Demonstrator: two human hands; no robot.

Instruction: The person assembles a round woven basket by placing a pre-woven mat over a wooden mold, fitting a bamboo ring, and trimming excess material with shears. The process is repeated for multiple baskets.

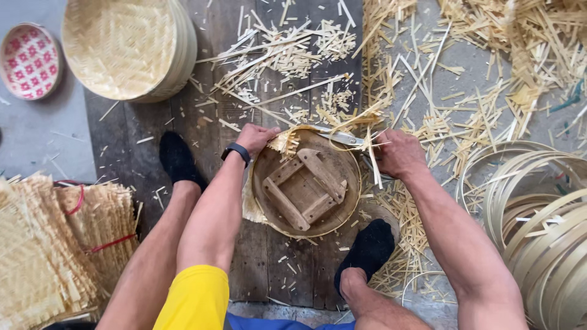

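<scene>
A round wooden form with crossed battens lies on dark floorboards between the person's black-socked feet, pressing a woven bamboo mat beneath it. The left hand pinches the mat's frayed edge at the form's upper rim. The right hand, fingers closed, grips scissors cutting there. Only a little fringe is left to trim; offcuts litter the boards beyond the form.
</scene>
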